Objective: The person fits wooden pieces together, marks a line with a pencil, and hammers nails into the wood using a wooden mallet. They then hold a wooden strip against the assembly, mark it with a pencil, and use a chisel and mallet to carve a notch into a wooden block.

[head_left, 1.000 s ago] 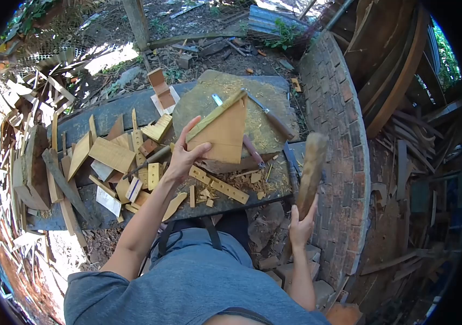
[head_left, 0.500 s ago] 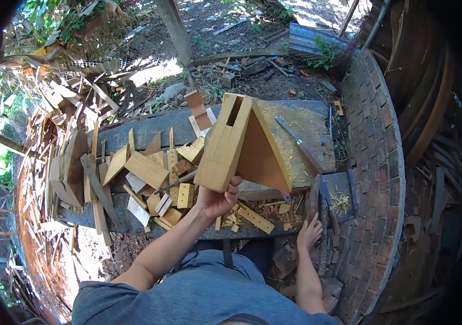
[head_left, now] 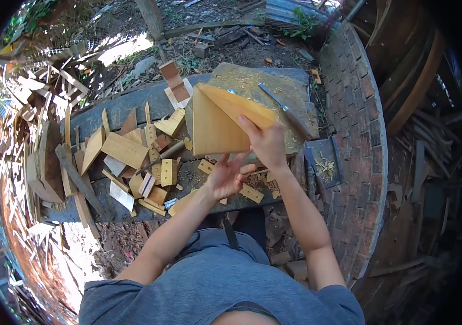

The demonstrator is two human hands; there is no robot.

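My right hand point(head_left: 268, 143) grips an angular, wedge-like wooden piece point(head_left: 217, 122) by its right end, thumb on the upper slab. It is held up above the bench, with one broad pale face toward me and a narrower slab slanting over it. Just under its lower edge, my left hand point(head_left: 225, 177) is turned palm up, fingers apart and loosely curled. A chisel point(head_left: 285, 111) with a dark wooden handle lies beyond my right hand on a shavings-covered board point(head_left: 296, 89). Drilled wooden blocks point(head_left: 169, 172) lie left of my left hand.
Many offcuts and a plain wooden block point(head_left: 125, 150) crowd the left side of the dark bench point(head_left: 93, 116). Long dark tools point(head_left: 313, 170) lie at the right end. A curved brick wall point(head_left: 353, 135) stands close on the right; a post point(head_left: 150, 19) rises behind.
My right hand has come from the bench's right end and taken hold of the wooden piece. My left hand has let go below it. The piece has been turned, hiding its slotted end.
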